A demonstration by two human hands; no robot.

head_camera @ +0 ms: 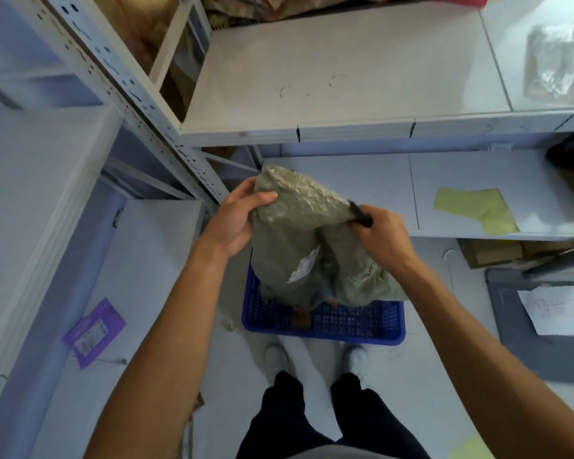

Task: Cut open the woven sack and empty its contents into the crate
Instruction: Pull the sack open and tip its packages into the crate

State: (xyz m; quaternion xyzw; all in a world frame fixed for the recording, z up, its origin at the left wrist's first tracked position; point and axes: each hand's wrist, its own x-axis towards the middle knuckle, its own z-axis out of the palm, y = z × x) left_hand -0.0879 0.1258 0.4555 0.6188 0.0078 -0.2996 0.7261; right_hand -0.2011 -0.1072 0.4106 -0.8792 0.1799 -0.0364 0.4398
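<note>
A grey-green woven sack [299,233] hangs upside down over a blue perforated crate [362,329] on the floor. My left hand [236,220] grips the sack's upper left corner. At the upper right corner, my right hand [381,236] pinches the sack together with a black cutter [360,213]. The sack's ragged lower end dips into the crate, and a white label shows on its side. Small brown items lie inside the crate under the sack; most of them are hidden.
White metal shelving [312,127] stands ahead and to the left. A yellow-green sheet [474,207] lies on the lower shelf. A purple packet [93,332] lies on the floor at left, a grey mat with paper [544,319] at right. My feet stand behind the crate.
</note>
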